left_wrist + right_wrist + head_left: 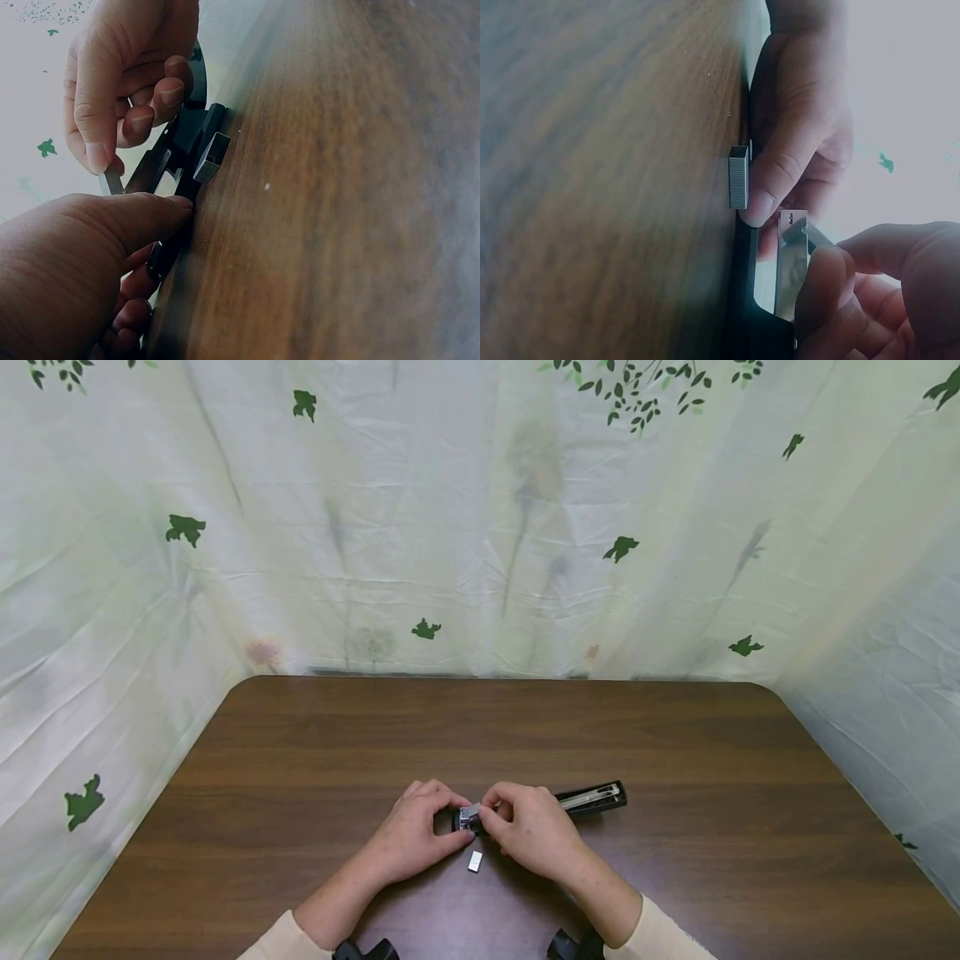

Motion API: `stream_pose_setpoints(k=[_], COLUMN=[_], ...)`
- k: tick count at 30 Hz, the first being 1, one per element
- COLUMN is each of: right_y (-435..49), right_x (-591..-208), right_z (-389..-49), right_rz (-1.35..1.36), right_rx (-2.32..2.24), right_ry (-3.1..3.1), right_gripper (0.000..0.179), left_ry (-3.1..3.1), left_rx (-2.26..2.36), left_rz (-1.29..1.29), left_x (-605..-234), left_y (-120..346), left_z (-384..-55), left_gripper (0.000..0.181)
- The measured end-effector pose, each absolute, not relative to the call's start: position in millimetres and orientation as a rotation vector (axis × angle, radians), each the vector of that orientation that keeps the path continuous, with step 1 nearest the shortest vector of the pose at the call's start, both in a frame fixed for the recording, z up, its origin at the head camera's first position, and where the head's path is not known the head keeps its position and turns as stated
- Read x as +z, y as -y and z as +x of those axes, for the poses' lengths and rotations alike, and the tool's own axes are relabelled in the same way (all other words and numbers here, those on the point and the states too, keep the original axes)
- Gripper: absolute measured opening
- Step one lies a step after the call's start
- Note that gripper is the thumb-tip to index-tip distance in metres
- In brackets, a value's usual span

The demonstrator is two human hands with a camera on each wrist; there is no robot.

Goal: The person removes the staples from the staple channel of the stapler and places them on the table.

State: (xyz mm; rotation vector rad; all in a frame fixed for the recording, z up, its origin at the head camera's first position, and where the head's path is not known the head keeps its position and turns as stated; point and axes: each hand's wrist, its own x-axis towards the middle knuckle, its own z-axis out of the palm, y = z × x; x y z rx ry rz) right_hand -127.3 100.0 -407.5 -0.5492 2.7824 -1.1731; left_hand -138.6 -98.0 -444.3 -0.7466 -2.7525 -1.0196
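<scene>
A black stapler [592, 798] lies opened out on the table, its metal magazine [790, 262] exposed. My left hand [414, 833] holds the stapler's left end between thumb and fingers. Just above the magazine, my right hand [534, 828] pinches a small grey strip of staples [112, 181] between thumb and forefinger; the fingers cover most of it. Another short strip of staples [475, 861] rests on the table in front of the stapler, close to the left thumb. In the right wrist view its ridged side [739, 178] is visible.
The brown wooden table [480, 727] extends around the hands. A pale curtain [465, 527] with leaf prints hangs behind it and along both sides. Black wrist devices [367, 951] show at the lower edge by the sleeves.
</scene>
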Motion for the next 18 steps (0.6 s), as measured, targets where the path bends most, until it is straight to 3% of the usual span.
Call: stream_pose_setpoints(k=[18], right_y=[-104.8], right_x=[-399.1], right_z=[-128.8], right_rz=[-0.593], right_rx=[-1.278], right_ry=[-2.745], right_gripper=[0.005], left_ry=[2.770], left_rx=[-1.018], left_rz=[-0.739], left_x=[-443.8], left_y=[97.5], left_z=[-138.7], left_gripper=[0.029])
